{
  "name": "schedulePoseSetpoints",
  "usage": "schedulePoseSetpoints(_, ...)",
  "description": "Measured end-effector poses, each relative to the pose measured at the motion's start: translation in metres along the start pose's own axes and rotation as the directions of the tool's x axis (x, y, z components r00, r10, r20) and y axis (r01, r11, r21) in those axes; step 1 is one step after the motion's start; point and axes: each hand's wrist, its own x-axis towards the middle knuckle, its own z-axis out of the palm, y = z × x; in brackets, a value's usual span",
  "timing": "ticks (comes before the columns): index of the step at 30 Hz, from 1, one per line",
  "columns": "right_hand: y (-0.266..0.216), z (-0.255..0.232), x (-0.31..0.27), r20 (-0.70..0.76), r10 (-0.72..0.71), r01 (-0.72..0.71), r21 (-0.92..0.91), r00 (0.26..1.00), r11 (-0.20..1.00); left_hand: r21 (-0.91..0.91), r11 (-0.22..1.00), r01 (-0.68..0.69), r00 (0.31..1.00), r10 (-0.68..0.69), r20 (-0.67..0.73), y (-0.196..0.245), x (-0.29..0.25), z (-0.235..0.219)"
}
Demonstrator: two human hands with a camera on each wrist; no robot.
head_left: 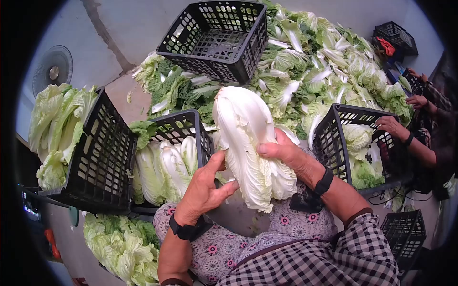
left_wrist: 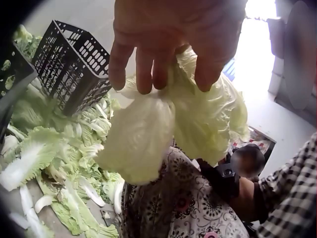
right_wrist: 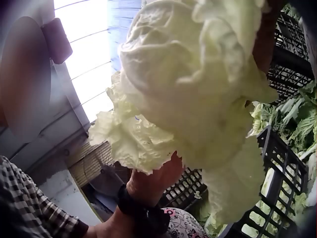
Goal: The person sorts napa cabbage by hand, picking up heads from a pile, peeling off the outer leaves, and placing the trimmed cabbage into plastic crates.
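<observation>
A trimmed Chinese cabbage [head_left: 245,138], pale with a white base, is held up over the lap. My right hand [head_left: 291,155] grips it from the right, thumb across the front; in the right wrist view the cabbage [right_wrist: 193,94] covers most of this hand. From the left, my left hand [head_left: 202,188] spreads its thumb and fingers at the lower edge. In the left wrist view, the left hand [left_wrist: 173,39] has fairly straight fingers reaching down against the pale leaves [left_wrist: 143,139]. In the right wrist view the left hand [right_wrist: 158,178] shows beneath the leaf edges.
A pile of loose cabbage leaves [head_left: 329,62] spreads ahead, with a black crate [head_left: 243,62] on it. Another crate [head_left: 205,138] with trimmed cabbages stands at left, beside a tilted crate [head_left: 102,157]. At right, another person's hand [head_left: 393,127] reaches over a crate [head_left: 334,138] holding cabbages.
</observation>
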Motion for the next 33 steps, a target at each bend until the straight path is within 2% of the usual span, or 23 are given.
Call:
schedulePoseSetpoints(2,-0.004,-0.004,0.004,-0.034,0.005,-0.006,-0.035,0.999,0.999,0.031,0.999,-0.022,0.995,0.025,-0.101,0.002,0.000,-0.002)
schedulePoseSetpoints(5,-0.015,-0.022,0.000,-0.182,-0.041,0.038,-0.019,0.982,0.999,-0.033,0.998,0.052,0.995,-0.054,-0.085,-0.003,-0.001,-0.016)
schedulePoseSetpoints(6,-0.022,-0.025,-0.006,-0.211,-0.125,0.131,0.015,0.970,0.991,-0.060,0.996,0.068,0.991,-0.075,-0.109,-0.007,-0.002,-0.019)
schedulePoseSetpoints(7,-0.032,-0.031,-0.013,-0.255,-0.133,0.146,0.032,0.958,0.989,-0.084,0.992,0.093,0.986,-0.103,-0.127,-0.013,-0.005,-0.022)
schedulePoseSetpoints(9,-0.043,-0.051,-0.028,-0.321,-0.092,0.164,0.205,0.943,0.965,-0.157,0.979,0.129,0.976,-0.153,-0.157,-0.020,-0.007,-0.028)
schedulePoseSetpoints(10,-0.043,-0.067,-0.032,-0.360,-0.140,0.231,0.223,0.922,0.947,-0.212,0.968,0.133,0.970,-0.171,-0.172,-0.020,-0.007,-0.028)
schedulePoseSetpoints(11,-0.048,-0.076,-0.039,-0.415,-0.099,0.244,0.312,0.904,0.918,-0.262,0.955,0.138,0.963,-0.191,-0.189,-0.021,-0.007,-0.030)
schedulePoseSetpoints(14,-0.060,-0.103,-0.065,-0.406,-0.139,0.308,0.386,0.903,0.869,-0.289,0.946,0.149,0.969,-0.198,-0.148,-0.024,-0.006,-0.031)
schedulePoseSetpoints(17,-0.068,-0.136,-0.091,-0.492,-0.150,0.346,0.335,0.857,0.877,-0.295,0.940,0.174,0.968,-0.219,-0.125,-0.027,-0.007,-0.032)
schedulePoseSetpoints(21,-0.077,-0.183,-0.127,-0.675,-0.118,0.359,0.229,0.728,0.905,-0.325,0.930,0.171,0.965,-0.224,-0.134,-0.032,-0.006,-0.031)
schedulePoseSetpoints(23,-0.068,-0.222,-0.143,-0.741,-0.200,0.453,0.155,0.641,0.878,-0.325,0.930,0.172,0.966,-0.224,-0.131,-0.032,-0.007,-0.031)
schedulePoseSetpoints(24,-0.065,-0.240,-0.150,-0.753,-0.200,0.474,0.165,0.627,0.865,-0.315,0.933,0.175,0.966,-0.224,-0.126,-0.032,-0.007,-0.032)
schedulePoseSetpoints(25,-0.064,-0.255,-0.158,-0.712,-0.168,0.462,0.242,0.682,0.853,-0.307,0.935,0.178,0.967,-0.224,-0.121,-0.033,-0.007,-0.032)
schedulePoseSetpoints(27,-0.061,-0.258,-0.161,-0.785,-0.226,0.481,0.103,0.577,0.871,-0.312,0.932,0.184,0.966,-0.231,-0.120,-0.034,-0.007,-0.032)
schedulePoseSetpoints(30,-0.037,-0.287,-0.166,-0.843,-0.327,0.256,-0.233,0.428,0.938,-0.316,0.929,0.195,0.964,-0.240,-0.111,-0.035,-0.006,-0.032)
schedulePoseSetpoints(31,-0.024,-0.298,-0.165,-0.853,-0.283,0.116,-0.259,0.439,0.959,-0.316,0.928,0.199,0.964,-0.243,-0.108,-0.036,-0.006,-0.032)
schedulePoseSetpoints(32,-0.015,-0.298,-0.164,-0.929,-0.149,-0.185,-0.222,0.340,0.957,-0.309,0.927,0.211,0.963,-0.252,-0.099,-0.036,-0.006,-0.031)
schedulePoseSetpoints(33,-0.005,-0.300,-0.165,-0.979,-0.046,-0.463,-0.135,0.199,0.876,-0.302,0.927,0.222,0.962,-0.260,-0.090,-0.036,-0.006,-0.031)
